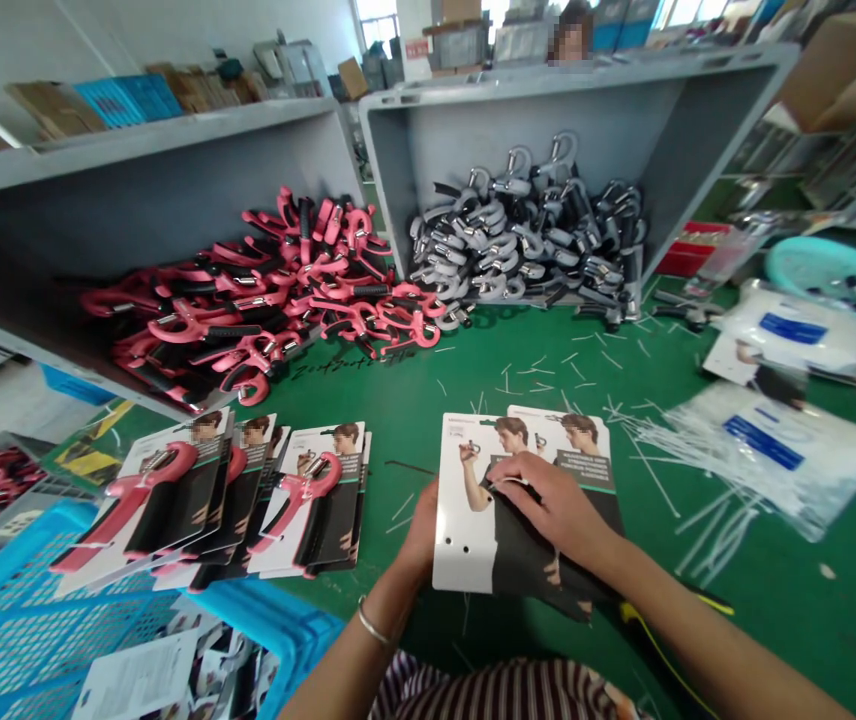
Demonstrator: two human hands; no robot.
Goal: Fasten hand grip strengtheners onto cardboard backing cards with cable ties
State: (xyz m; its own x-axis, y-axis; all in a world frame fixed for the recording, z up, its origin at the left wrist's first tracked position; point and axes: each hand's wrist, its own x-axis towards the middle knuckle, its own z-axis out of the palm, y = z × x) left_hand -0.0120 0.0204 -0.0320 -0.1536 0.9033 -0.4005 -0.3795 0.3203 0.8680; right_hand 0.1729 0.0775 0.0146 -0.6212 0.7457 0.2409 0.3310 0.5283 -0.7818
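Note:
My left hand (422, 530) grips the left edge of a printed backing card (465, 560), its fingers hidden behind the card. Two punched holes show low on the card's white side, and another is near its middle. Across the card lies my right hand (559, 505), thumb and fingers closed on a thin white cable tie (507, 480) near the middle hole. More backing cards (582, 440) are stacked just behind and to the right. To the left, red hand grips (300, 500) sit on several similar cards, tied with white ties.
Red hand grips (308, 270) fill a grey crate (195, 150) at the left; grey ones (518, 240) fill another crate (698, 120). Loose ties (720, 500) and plastic bags (788, 440) lie right. A blue basket (15, 620) stands front left. A yellow-and-black tool (653, 645) lies by my right forearm.

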